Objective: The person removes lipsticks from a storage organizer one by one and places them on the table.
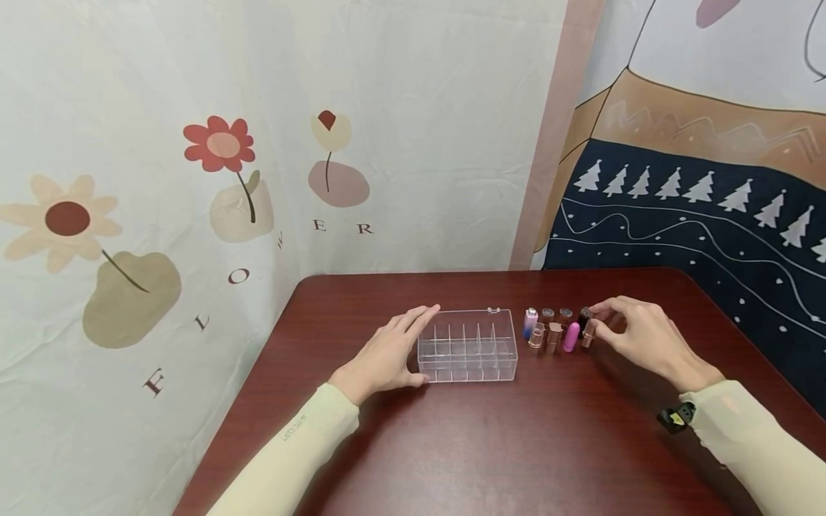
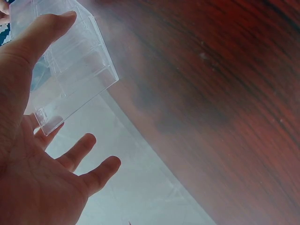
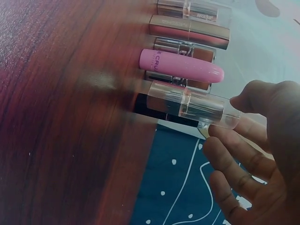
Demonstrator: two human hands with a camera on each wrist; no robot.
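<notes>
A clear plastic organizer box (image 1: 467,358), divided into small compartments, rests on the table with its transparent lid raised at the back. My left hand (image 1: 387,351) holds its left end, thumb at the front corner and fingers toward the back; the other fingers spread loosely in the left wrist view. On the right, my right hand (image 1: 645,337) pinches the top of a clear-capped lipstick (image 3: 185,101) between thumb and index finger. Close behind that lipstick stands a black tube (image 3: 145,105). Beside it are a pink lipstick (image 1: 571,337) and a rose-gold lipstick (image 1: 553,338).
Farther left in the cluster stand a purple-blue tube (image 1: 530,322) and a short clear-capped lipstick (image 1: 536,335), with more tubes behind. The dark red wooden table (image 1: 464,444) meets a printed cloth backdrop (image 1: 413,143) at its back edge.
</notes>
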